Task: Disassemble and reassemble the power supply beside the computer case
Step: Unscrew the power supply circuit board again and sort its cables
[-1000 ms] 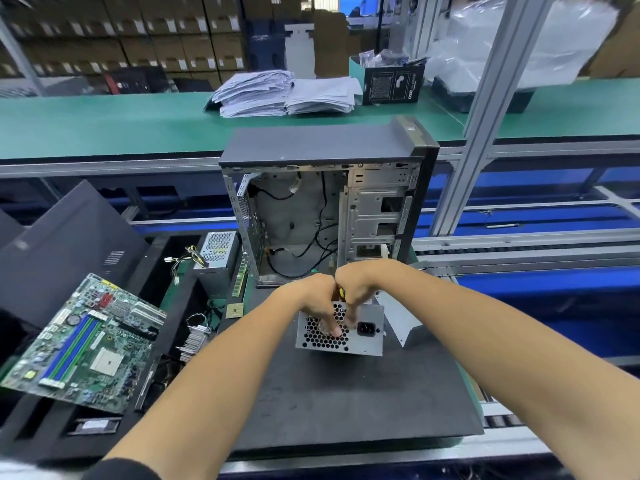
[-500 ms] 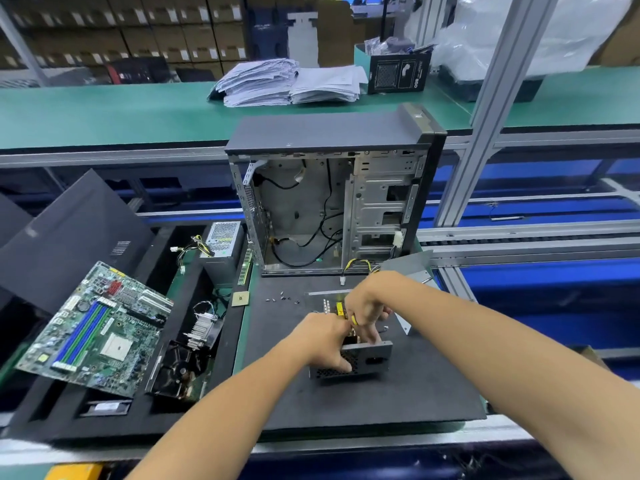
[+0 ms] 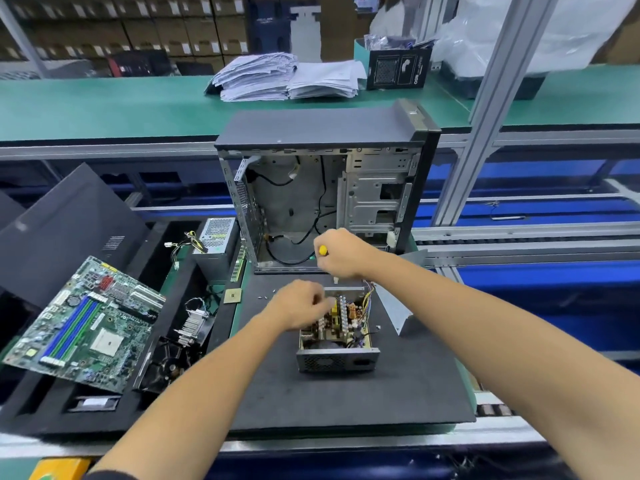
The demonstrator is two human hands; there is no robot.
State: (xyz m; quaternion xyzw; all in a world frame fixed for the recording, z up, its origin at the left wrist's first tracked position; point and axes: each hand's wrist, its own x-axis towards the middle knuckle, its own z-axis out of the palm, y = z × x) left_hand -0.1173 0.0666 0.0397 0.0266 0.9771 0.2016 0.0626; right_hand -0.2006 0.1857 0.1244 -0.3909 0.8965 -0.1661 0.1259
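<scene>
Head view: the power supply (image 3: 337, 336) sits on the dark foam mat (image 3: 346, 396), just in front of the open computer case (image 3: 325, 188), w/ its cover off and circuit board, coils and wires exposed. Vented rear face w/ the socket points toward the person. The bent metal cover (image 3: 396, 310) lies on the mat just to the right of it.

Left hand (image 3: 299, 306) is over the near-left part of the open unit, fingers curled down into the top edge by the board. Looks like fingertips touch the parts or the wall there, but can't tell whether they pinch anything; motion blur on the fingers.

Right hand (image 3: 341, 252) is raised above the far side of the unit, in front of the case opening, fist closed tight round a screwdriver (image 3: 322, 251). Only the yellow handle end shows at the thumb side; shaft and tip hidden.

A few small screws (image 3: 265, 296) lie loose on the mat, left of the left hand, near a square CPU chip (image 3: 232, 296).

Left of the mat, a black foam tray (image 3: 69, 410) holds a green motherboard (image 3: 83, 323), a heatsink (image 3: 194, 323), a black fan (image 3: 169, 362) and a second PSU (image 3: 216, 244) w/ yellow-black leads. A dark side panel (image 3: 69, 223) leans behind the motherboard. Stacks of paper (image 3: 287, 77) sit on the green bench beyond the case.
</scene>
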